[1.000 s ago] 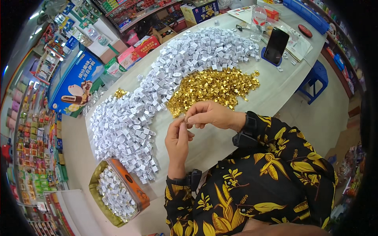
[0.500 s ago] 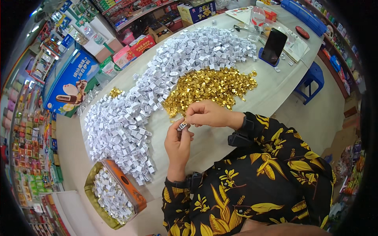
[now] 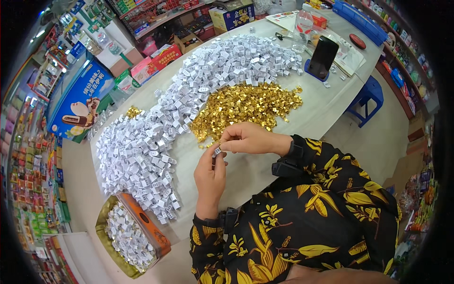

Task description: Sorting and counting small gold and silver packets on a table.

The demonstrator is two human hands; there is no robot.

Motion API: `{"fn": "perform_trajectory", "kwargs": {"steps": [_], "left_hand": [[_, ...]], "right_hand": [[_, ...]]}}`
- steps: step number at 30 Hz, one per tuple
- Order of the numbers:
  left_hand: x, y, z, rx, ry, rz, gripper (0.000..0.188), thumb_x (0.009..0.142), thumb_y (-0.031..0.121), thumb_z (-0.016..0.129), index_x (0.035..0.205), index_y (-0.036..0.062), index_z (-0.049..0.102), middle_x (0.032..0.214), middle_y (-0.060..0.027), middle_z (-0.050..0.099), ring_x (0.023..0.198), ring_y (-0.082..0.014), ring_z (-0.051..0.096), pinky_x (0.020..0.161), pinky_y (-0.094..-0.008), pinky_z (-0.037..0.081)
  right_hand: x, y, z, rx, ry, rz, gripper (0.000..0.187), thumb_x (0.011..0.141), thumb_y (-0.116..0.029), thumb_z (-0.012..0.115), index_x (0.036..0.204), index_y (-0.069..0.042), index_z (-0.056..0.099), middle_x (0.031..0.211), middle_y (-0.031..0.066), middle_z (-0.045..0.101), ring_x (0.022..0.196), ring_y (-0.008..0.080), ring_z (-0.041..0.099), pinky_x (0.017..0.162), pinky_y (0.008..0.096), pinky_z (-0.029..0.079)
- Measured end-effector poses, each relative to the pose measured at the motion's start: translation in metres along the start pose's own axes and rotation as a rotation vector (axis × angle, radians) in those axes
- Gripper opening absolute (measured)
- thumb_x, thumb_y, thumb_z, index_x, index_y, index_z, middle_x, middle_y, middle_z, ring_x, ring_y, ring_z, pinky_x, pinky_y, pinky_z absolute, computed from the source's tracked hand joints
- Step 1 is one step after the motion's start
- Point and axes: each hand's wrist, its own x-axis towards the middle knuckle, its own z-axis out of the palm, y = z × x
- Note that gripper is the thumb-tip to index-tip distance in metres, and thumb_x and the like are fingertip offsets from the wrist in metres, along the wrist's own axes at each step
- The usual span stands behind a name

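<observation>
Between the thumb and fingers of my left hand (image 3: 209, 179) is a small white block (image 3: 217, 151) with dark printed marks. My right hand (image 3: 255, 139) is closed in a pinch at the block's upper end, and its fingertips hide whatever they hold there. Both hands meet just above the table (image 3: 246, 168), at the near edge of a heap of small shiny gold pieces (image 3: 250, 106). A large heap of similar white blocks (image 3: 135, 163) curves round from the left to the far side.
An orange-sided box (image 3: 150, 227) full of white blocks stands at the table's near left. A phone (image 3: 323, 57) leans in a blue stand on the far right, close to a clear bottle (image 3: 302, 28) and papers. Beyond the right edge is a blue stool (image 3: 366, 102).
The whole view has shifted slightly, so things sit a little further left. My hands stay together at the block, with the right fingertips now closer against it.
</observation>
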Motion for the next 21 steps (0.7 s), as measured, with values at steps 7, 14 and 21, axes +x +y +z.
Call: {"fn": "perform_trajectory", "kwargs": {"steps": [7, 14, 21], "left_hand": [[-0.0018, -0.0038, -0.0028, 0.291, 0.043, 0.091, 0.027, 0.085, -0.001, 0.054, 0.111, 0.0029, 0.058, 0.086, -0.0103, 0.064, 0.068, -0.0154, 0.065, 0.061, -0.0258, 0.05], [0.001, 0.0011, 0.0033, 0.15, 0.107, 0.234, 0.027, 0.082, -0.002, 0.057, 0.109, 0.0041, 0.059, 0.084, -0.0114, 0.062, 0.065, -0.0197, 0.064, 0.059, -0.0287, 0.05], [0.002, -0.0015, -0.0014, 0.393, 0.081, 0.302, 0.026, 0.084, -0.002, 0.056, 0.11, 0.0024, 0.058, 0.085, -0.0105, 0.062, 0.068, -0.016, 0.063, 0.059, -0.0266, 0.05]], "right_hand": [[0.0, -0.0028, 0.0055, 0.042, -0.024, 0.178, 0.017, 0.085, -0.024, 0.063, 0.088, -0.008, 0.062, 0.073, -0.0035, 0.058, 0.066, 0.0035, 0.052, 0.057, 0.0194, 0.041], [0.0042, 0.0035, -0.0002, 0.388, -0.12, 0.223, 0.016, 0.087, -0.024, 0.062, 0.092, -0.009, 0.059, 0.079, -0.0044, 0.057, 0.067, 0.0029, 0.052, 0.059, 0.017, 0.042], [0.0026, 0.0014, 0.0021, 0.385, -0.111, 0.237, 0.017, 0.086, -0.026, 0.063, 0.088, -0.009, 0.059, 0.076, -0.0032, 0.057, 0.066, 0.0042, 0.05, 0.06, 0.0189, 0.042]]}}
